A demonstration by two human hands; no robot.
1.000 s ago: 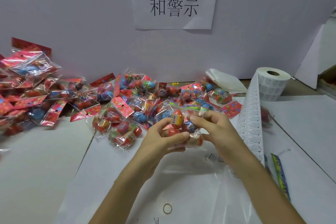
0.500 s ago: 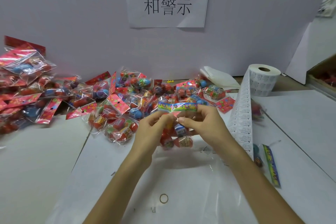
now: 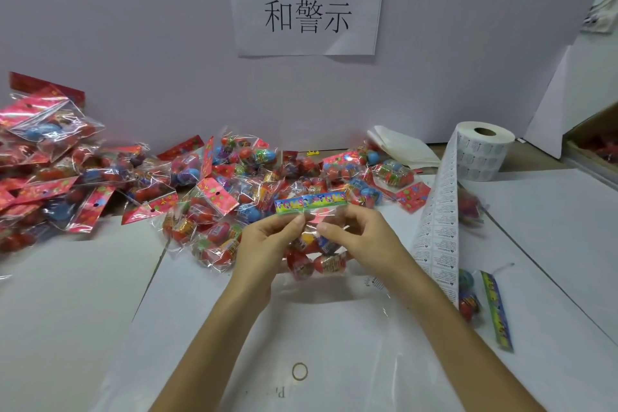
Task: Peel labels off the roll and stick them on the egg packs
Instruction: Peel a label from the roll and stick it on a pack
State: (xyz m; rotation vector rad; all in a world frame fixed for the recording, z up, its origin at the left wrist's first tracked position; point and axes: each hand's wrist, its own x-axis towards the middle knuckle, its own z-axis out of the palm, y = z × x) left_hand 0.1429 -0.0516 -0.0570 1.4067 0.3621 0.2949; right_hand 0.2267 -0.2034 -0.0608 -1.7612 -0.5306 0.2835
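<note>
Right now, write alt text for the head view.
The left hand and right hand pinch one clear egg pack below its colourful header, above a white table. More egg packs lie heaped behind; a label roll stands at right.

Single view, taken by a wide-angle camera worn on the person's head. It looked forward and down across the counter (image 3: pixel 67 311) toward the white back wall, with the paper sign (image 3: pixel 307 0) cut by the top edge. Both forearms entered from the bottom edge. The left hand (image 3: pixel 267 244) and right hand (image 3: pixel 364 241) met on an egg pack (image 3: pixel 311 205) near frame centre, at close range. The label roll (image 3: pixel 481 150) stood farther off, toward the right margin.
</note>
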